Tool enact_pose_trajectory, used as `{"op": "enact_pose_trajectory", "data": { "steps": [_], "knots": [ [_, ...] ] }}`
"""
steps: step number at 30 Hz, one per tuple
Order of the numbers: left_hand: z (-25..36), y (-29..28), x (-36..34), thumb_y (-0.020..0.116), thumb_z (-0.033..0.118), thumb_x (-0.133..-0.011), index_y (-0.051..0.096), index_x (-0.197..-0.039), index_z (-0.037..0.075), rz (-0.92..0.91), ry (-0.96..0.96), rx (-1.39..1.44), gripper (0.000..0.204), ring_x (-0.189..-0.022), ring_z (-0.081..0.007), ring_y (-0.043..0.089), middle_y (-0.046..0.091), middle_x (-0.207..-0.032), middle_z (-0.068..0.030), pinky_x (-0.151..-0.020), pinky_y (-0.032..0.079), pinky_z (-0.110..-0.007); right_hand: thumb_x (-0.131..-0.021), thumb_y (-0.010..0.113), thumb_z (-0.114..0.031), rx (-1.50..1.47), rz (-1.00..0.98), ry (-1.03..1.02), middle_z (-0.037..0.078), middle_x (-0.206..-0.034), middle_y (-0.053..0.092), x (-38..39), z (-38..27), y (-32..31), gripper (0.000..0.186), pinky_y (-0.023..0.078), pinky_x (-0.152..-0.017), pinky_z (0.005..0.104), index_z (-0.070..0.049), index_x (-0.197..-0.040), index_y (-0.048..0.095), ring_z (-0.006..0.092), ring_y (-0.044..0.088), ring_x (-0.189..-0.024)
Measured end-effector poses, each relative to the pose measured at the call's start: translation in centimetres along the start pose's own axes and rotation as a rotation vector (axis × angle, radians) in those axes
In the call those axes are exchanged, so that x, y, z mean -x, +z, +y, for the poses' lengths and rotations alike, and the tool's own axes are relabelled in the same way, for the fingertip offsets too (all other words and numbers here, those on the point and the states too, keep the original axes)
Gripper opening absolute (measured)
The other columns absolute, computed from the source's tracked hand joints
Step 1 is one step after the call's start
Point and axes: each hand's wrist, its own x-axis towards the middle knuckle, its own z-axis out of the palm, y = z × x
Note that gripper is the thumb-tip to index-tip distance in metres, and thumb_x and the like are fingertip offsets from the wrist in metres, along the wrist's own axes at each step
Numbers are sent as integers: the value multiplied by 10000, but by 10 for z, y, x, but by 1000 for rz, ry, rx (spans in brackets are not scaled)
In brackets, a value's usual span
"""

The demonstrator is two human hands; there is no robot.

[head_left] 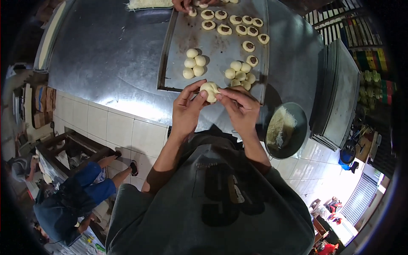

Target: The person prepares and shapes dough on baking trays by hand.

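Note:
My left hand (187, 108) holds a pale ball of dough (209, 92) just past the table's near edge. With its fingertips pinched, my right hand (244, 109) grips a fold of the same dough at its right side. Whatever is inside the dough is hidden. Beyond my hands lies a metal baking tray (176, 53). Smooth dough balls (194, 62) sit clustered on its left part, and more dough balls (241, 76) are grouped behind my right hand. Several flat dough rounds with brown filling (224, 29) are spread over the far right part.
Another person's hand (182, 5) touches dough at the tray's far edge. A dark round bowl (299, 136) with pale shreds stands right of me. The steel table (114, 55) extends left. Stacked flat sheets (340, 93) are at right. Someone in blue shorts (100, 187) is behind, left.

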Motion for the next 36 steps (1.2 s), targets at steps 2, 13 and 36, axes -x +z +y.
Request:
{"op": "enact_pose_trajectory", "data": {
  "steps": [2,13,36],
  "knots": [
    [8,-11,-4,522,171,-970,528,-1254,-4,-26,-74,19,333,-964,-164,609,627,-1111,-95,-842,493,-305,-775,728,26,161,-4,-178,77,-911,679,-6,3,11,183,518,-731,238,15,-957,705,100,627,-838],
    [19,-70,-32,616,107,-913,538,-1240,0,-3,-14,-205,353,-998,-142,584,601,-1135,-74,-887,473,-289,-794,726,-3,-269,84,464,83,-917,689,-34,41,65,299,540,-736,247,23,-1084,655,120,648,-826],
    [28,-110,-120,572,280,-946,563,-1071,44,36,-392,-16,267,-835,-144,611,615,-943,-45,-760,509,-284,-864,669,-69,-468,182,515,101,-960,673,-64,111,117,346,533,-746,247,5,-1186,570,133,630,-932]
  ]
}}
